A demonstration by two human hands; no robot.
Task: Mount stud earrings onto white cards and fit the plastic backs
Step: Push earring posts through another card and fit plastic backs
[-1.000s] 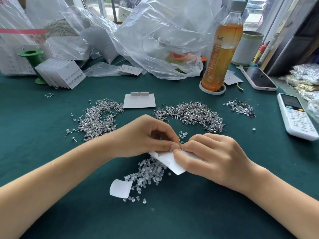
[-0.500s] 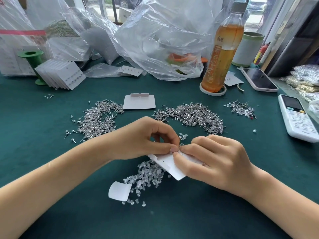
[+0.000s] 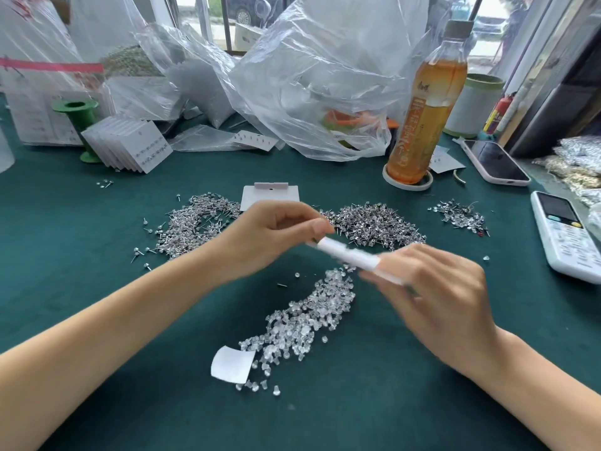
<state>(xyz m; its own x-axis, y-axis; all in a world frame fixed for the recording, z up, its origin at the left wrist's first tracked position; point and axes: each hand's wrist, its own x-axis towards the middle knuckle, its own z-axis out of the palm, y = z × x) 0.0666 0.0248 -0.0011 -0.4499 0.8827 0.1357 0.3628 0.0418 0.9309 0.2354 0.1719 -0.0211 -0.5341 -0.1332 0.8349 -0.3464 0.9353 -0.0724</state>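
Both hands hold the white card [image 3: 349, 255] edge-up above the plastic backs [image 3: 302, 323]: left hand [image 3: 276, 236] pinching one end, right hand [image 3: 432, 288] gripping the other, likely for turning.

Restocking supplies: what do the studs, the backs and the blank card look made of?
Studs: shiny silver metal, likely, by their glint. Backs: clear soft-looking plastic, translucent and glossy. Blank card: matte white paperboard, apparently; flat, thin, with a punched hole.

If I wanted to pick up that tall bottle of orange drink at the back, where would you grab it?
Take the orange drink bottle around its straight labelled middle, coming from the front, the side nearest the person. It stands upright in a white ring, so lift straight up. Crumpled plastic bags crowd its left and a cup its right.
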